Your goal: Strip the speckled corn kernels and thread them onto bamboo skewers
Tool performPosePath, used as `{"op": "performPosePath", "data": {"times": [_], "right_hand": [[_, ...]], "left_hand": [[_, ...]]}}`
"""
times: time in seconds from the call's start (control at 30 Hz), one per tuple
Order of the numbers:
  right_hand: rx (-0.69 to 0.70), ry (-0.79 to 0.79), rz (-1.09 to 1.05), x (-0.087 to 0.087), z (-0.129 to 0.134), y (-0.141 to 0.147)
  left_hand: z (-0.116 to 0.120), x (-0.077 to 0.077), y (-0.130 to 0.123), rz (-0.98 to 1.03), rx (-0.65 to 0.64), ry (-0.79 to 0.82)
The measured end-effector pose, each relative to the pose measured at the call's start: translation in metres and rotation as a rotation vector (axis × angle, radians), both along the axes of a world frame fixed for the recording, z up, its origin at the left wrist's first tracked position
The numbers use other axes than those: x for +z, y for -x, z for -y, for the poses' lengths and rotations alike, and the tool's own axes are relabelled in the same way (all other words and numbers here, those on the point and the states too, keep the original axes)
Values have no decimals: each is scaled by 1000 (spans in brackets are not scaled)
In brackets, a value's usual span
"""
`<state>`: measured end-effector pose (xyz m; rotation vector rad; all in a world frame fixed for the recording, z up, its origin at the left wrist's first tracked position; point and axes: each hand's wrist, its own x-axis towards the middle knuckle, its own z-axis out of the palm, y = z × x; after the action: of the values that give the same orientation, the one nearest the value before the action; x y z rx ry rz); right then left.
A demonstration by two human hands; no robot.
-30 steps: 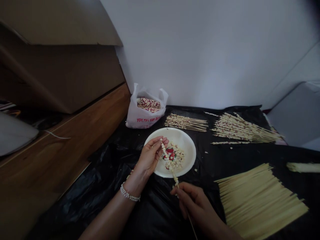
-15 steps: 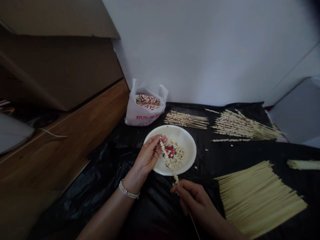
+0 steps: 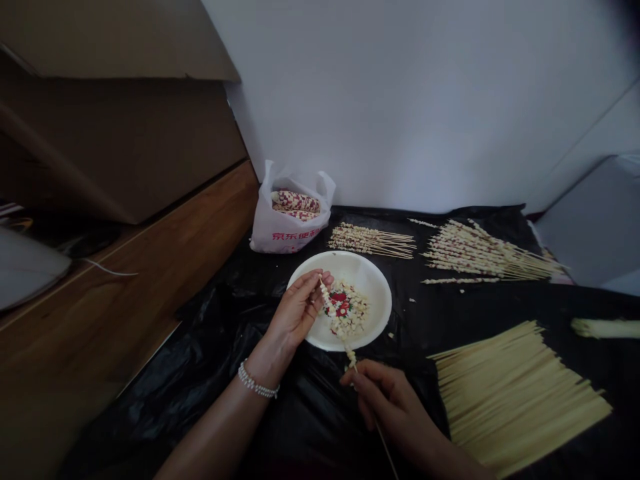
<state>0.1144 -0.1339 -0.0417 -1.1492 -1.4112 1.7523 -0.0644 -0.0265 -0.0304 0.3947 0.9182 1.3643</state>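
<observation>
A thin wooden skewer (image 3: 353,360) threaded with pale corn kernels slants across the front of a white bowl (image 3: 377,320). My right hand (image 3: 387,393) is closed around its lower part, with the bare stick running down below the fingers. At the upper tip, over the bowl's left side, my left hand (image 3: 300,307) pinches with thumb and fingers. Whether a loose kernel sits in that pinch is too small to tell. Loose corn kernels (image 3: 357,307) lie in the bowl, over a red printed pattern on its bottom.
Behind the bowl stands a white plastic bag (image 3: 267,227) with speckled corn cobs (image 3: 295,200). Filled skewers lie in a small pile (image 3: 370,240) and a larger pile (image 3: 465,250). Bare skewers (image 3: 520,393) spread at right on black plastic sheeting (image 3: 400,347). A cardboard box (image 3: 125,133) stands left.
Both hands and the skewer hold almost the same position. The whole view has shifted very slightly; nothing was visibly taken or let go.
</observation>
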Motion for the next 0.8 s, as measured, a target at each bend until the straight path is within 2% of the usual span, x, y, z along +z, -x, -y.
{"op": "performPosePath", "data": {"times": [0.6, 0.8], "right_hand": [[-5, -1, -6, 2, 0, -2], [-6, -37, 11, 4, -1, -2]], "left_hand": [[4, 9, -3, -48, 11, -9], [4, 11, -4, -5, -22, 50]]}}
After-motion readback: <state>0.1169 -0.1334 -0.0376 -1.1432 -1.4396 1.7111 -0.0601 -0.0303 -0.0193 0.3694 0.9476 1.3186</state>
